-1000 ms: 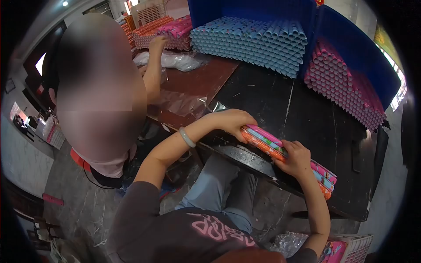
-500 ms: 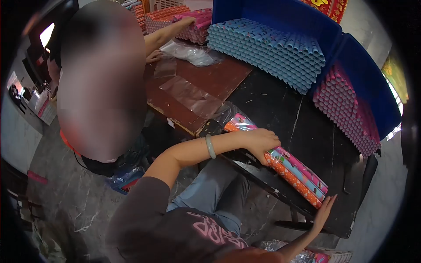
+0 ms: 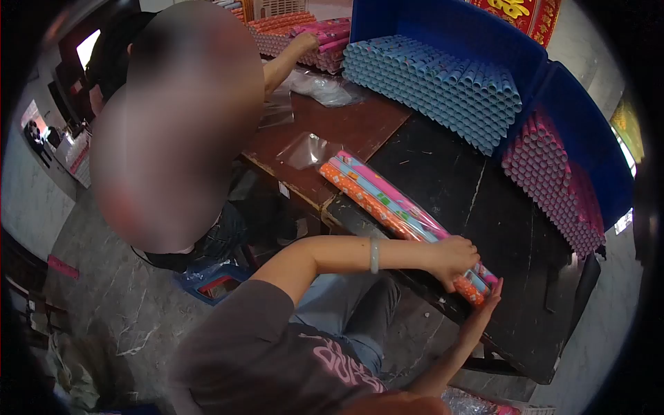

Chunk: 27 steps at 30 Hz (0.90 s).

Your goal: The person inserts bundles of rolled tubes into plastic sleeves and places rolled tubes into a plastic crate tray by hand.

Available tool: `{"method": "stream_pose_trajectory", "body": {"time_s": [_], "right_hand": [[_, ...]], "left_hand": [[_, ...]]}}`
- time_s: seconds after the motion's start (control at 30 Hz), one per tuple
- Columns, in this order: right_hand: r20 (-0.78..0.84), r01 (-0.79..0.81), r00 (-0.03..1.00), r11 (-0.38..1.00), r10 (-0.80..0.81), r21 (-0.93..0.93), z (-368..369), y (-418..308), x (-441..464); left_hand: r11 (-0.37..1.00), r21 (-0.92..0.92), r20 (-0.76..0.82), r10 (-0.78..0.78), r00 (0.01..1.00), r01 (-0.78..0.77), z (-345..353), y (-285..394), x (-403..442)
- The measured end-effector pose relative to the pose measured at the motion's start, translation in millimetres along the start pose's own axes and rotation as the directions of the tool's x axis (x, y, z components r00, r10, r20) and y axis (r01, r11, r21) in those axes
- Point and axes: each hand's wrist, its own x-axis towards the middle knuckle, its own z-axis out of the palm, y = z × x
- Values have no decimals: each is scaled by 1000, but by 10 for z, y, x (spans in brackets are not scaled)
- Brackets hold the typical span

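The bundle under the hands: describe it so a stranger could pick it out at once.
Find the black table, then its near edge. A long bundle in clear plastic slants there, left hand gripping it, right hand at its lower-right end. Unlike the light blue stack and the pink stack behind, it combines orange, light blue and pink.

A packing workshop, it seems: tipped blue bins (image 3: 453, 31) at upper right hold mass-stacked patterned rolls (image 3: 429, 86), clear plastic bags (image 3: 325, 88) litter the scuffed tabletop (image 3: 370, 126), and a co-worker (image 3: 187, 131) is alongside.
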Motion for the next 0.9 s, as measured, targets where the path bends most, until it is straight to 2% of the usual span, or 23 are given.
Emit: {"method": "stream_pose_trajectory", "body": {"time_s": [0.07, 0.13, 0.17, 0.2, 0.23, 0.3, 0.37, 0.4, 0.47, 0.5, 0.53, 0.6, 0.63, 0.67, 0.73, 0.83, 0.87, 0.9], "right_hand": [[19, -18, 1000, 992, 20, -122, 226, -71, -104], [10, 16, 1000, 976, -14, -219, 245, -34, -130], [5, 7, 1000, 976, -6, -216, 191, -26, -112], [49, -9, 999, 994, 14, -106, 131, -22, -78], [95, -25, 995, 1000, 24, 5, 107, -37, -63], [88, -40, 995, 999, 39, 13, 102, -75, -98], [27, -62, 998, 998, 62, -14, 124, -44, -145], [24, -65, 998, 996, 63, 69, 133, -20, -151], [1, -62, 998, 996, 62, 58, 215, -7, -131], [-29, -50, 998, 998, 52, 37, 267, 4, -112], [32, 7, 999, 1000, -6, -24, 361, -5, -111], [152, -68, 987, 995, 55, 77, 609, -133, -181], [205, 6, 978, 990, 24, -140, 641, -124, -183], [191, -4, 981, 990, 32, -142, 619, -126, -210], [126, -61, 991, 996, 52, 66, 560, -147, -214], [39, -67, 997, 991, 63, 118, 244, -124, -302], [1, -133, 991, 957, 137, 256, 129, -230, -362], [68, -116, 993, 918, 98, 378, -46, -205, -415]], "left_hand": [[998, -37, -59, 56, 997, -58, 187, 184, 141], [998, -27, -45, 63, 997, -64, 275, 284, 256], [998, -16, -33, 67, 997, -68, 298, 330, 282], [997, -67, 87, 47, 995, -41, 270, 320, 308], [997, -67, 93, 46, 995, -40, 197, 304, 253], [984, 128, -107, 139, 984, -125, 11, 221, -6], [980, 187, 64, 51, 997, -62, -328, -3, -283], [959, 280, 51, 43, 998, -55, -438, -155, -436], [988, 148, 246, -80, 966, 44, -559, -360, -588], [992, 115, 13, 45, 999, -47, -365, -435, -644], [993, 110, 20, 45, 999, -47, -326, -362, -611], [985, 158, 66, 54, 996, -64, -259, -200, -512], [990, 133, 45, 48, 998, -54, -238, -145, -485], [991, 121, 54, 57, 997, -63, -212, -107, -468], [987, 143, -18, 76, 997, -73, -192, -43, -425], [992, 117, 50, 31, 998, -36, -84, 211, -272], [995, 89, 22, 31, 999, -33, 4, 307, -221], [997, 68, 25, 33, 999, -35, 44, 407, -187]]}}
